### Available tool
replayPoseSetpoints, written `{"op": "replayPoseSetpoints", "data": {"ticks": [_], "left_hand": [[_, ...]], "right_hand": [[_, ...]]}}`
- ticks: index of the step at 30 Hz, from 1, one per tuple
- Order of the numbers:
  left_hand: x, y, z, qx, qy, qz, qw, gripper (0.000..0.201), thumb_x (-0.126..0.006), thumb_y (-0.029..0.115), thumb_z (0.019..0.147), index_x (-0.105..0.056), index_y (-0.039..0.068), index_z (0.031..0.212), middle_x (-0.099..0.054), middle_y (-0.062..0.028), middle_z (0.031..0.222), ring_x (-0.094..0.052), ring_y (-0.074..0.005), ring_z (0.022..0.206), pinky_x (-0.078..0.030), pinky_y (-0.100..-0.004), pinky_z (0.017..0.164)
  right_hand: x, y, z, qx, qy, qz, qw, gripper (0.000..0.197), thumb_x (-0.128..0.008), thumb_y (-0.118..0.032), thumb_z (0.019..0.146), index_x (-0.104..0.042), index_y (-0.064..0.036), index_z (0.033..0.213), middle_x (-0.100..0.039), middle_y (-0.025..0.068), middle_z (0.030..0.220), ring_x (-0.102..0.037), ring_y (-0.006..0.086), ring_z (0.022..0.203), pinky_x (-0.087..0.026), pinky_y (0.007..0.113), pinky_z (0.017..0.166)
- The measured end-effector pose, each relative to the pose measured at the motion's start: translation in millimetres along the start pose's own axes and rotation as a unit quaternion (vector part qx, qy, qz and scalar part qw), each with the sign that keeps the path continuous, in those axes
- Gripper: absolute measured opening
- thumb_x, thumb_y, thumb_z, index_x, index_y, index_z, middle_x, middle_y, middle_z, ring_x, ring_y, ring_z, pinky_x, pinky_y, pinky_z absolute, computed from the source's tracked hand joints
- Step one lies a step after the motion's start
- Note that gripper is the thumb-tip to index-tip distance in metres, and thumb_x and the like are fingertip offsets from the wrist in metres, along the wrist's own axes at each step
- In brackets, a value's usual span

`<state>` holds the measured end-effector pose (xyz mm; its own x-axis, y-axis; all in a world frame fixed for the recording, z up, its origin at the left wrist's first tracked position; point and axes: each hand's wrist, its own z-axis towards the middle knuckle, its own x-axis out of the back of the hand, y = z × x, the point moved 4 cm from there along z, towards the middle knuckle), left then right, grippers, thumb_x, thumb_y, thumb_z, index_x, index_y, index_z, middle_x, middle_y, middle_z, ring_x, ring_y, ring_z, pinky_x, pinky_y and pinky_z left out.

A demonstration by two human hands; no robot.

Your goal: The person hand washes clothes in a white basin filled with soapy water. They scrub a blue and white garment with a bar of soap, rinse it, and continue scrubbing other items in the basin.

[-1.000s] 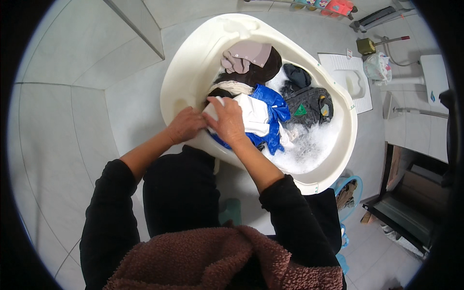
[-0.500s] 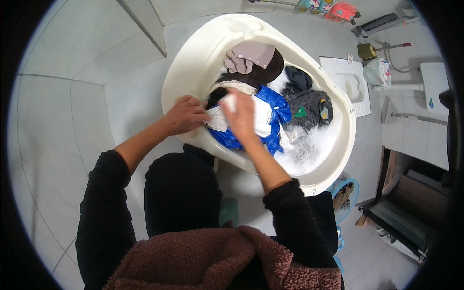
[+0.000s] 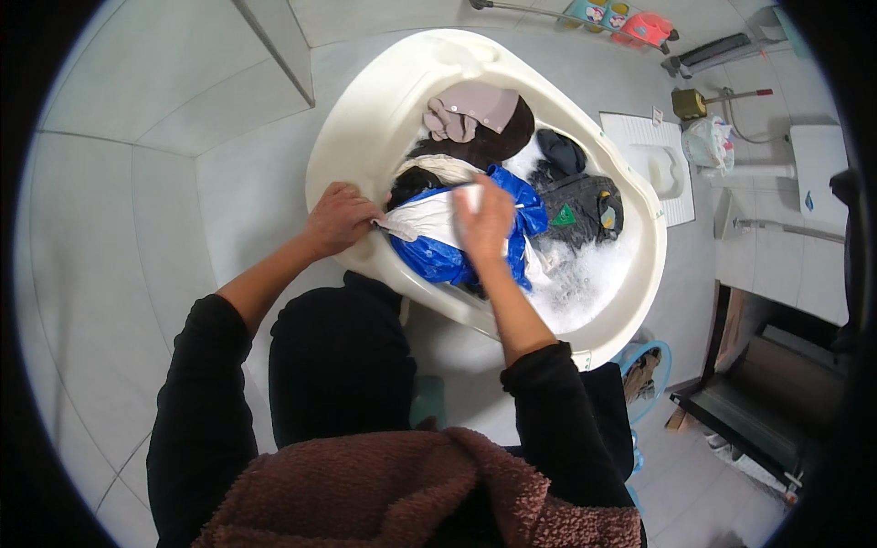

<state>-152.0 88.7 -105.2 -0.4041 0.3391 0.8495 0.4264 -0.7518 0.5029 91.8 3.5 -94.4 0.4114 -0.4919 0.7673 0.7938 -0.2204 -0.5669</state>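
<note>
Cloth edge in left grip

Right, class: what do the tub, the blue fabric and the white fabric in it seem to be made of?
Tub: probably moulded plastic, smooth and slightly glossy, with a rounded rim.
Blue fabric: perhaps a coated synthetic, though wetness could also cause its shiny, crumpled highlights.
White fabric: likely cloth, possibly cotton; it looks matte and folds softly.

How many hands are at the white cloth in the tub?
2: the left hand pinches the white cloth near the tub's rim; the right hand is farther right over it, holding a partly hidden white object. No other hand shows.
</note>
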Motion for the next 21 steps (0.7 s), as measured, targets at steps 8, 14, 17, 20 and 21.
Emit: {"op": "replayPoseSetpoints", "data": {"ticks": [8, 14, 17, 20, 21], "left_hand": [[5.7, 0.5, -0.6, -0.011, 0.013, -0.007, 1.000, 0.014, -0.067, 0.008, 0.078, -0.069, 0.015, 0.089, -0.068, -0.0039, 0.084, -0.061, -0.0252, 0.086, -0.041, -0.0400, 0.092], [1.2, 1.6, 4.2, 0.044, -0.046, -0.032, 0.997, 0.015, -0.066, 0.008, 0.080, -0.070, 0.015, 0.093, -0.069, -0.0041, 0.089, -0.063, -0.0246, 0.090, -0.042, -0.0388, 0.091], [-0.7, 1.8, 3.1, 0.049, -0.047, -0.023, 0.997, 0.016, -0.067, 0.009, 0.080, -0.070, 0.015, 0.095, -0.069, -0.0036, 0.089, -0.063, -0.0249, 0.090, -0.043, -0.0394, 0.089], [1.7, 4.1, 1.4, 0.030, -0.030, -0.020, 0.999, 0.017, -0.067, 0.009, 0.081, -0.069, 0.015, 0.097, -0.068, -0.0035, 0.089, -0.063, -0.0250, 0.089, -0.043, -0.0401, 0.086], [2.0, 4.1, 0.8, 0.039, -0.039, -0.026, 0.998, 0.017, -0.067, 0.009, 0.081, -0.069, 0.015, 0.097, -0.068, -0.0035, 0.089, -0.063, -0.0250, 0.089, -0.044, -0.0397, 0.086]], "right_hand": [[-26.8, -41.5, -20.8, 0.098, -0.104, -0.024, 0.989, 0.041, -0.074, -0.035, 0.082, -0.064, -0.0163, 0.117, -0.057, 0.0189, 0.112, -0.055, 0.0381, 0.103, -0.044, 0.048, 0.089], [2.3, 47.3, -4.1, 0.027, -0.060, -0.027, 0.997, 0.038, -0.071, -0.032, 0.087, -0.063, -0.0127, 0.119, -0.060, 0.0202, 0.114, -0.056, 0.0388, 0.103, -0.044, 0.046, 0.092], [15.3, 86.8, 2.5, -0.083, 0.008, 0.102, 0.991, 0.034, -0.066, -0.028, 0.094, -0.061, -0.0069, 0.120, -0.063, 0.0159, 0.115, -0.059, 0.0290, 0.106, -0.045, 0.040, 0.096], [35.0, 149.8, 13.8, -0.325, 0.127, 0.248, 0.904, 0.033, -0.063, -0.033, 0.098, -0.059, -0.0077, 0.119, -0.061, 0.0076, 0.112, -0.057, 0.0175, 0.099, -0.048, 0.032, 0.089], [46.0, 170.2, 20.2, -0.333, 0.178, 0.282, 0.882, 0.033, -0.064, -0.032, 0.098, -0.059, -0.0050, 0.116, -0.061, 0.0116, 0.110, -0.058, 0.0211, 0.098, -0.047, 0.034, 0.090]]}}
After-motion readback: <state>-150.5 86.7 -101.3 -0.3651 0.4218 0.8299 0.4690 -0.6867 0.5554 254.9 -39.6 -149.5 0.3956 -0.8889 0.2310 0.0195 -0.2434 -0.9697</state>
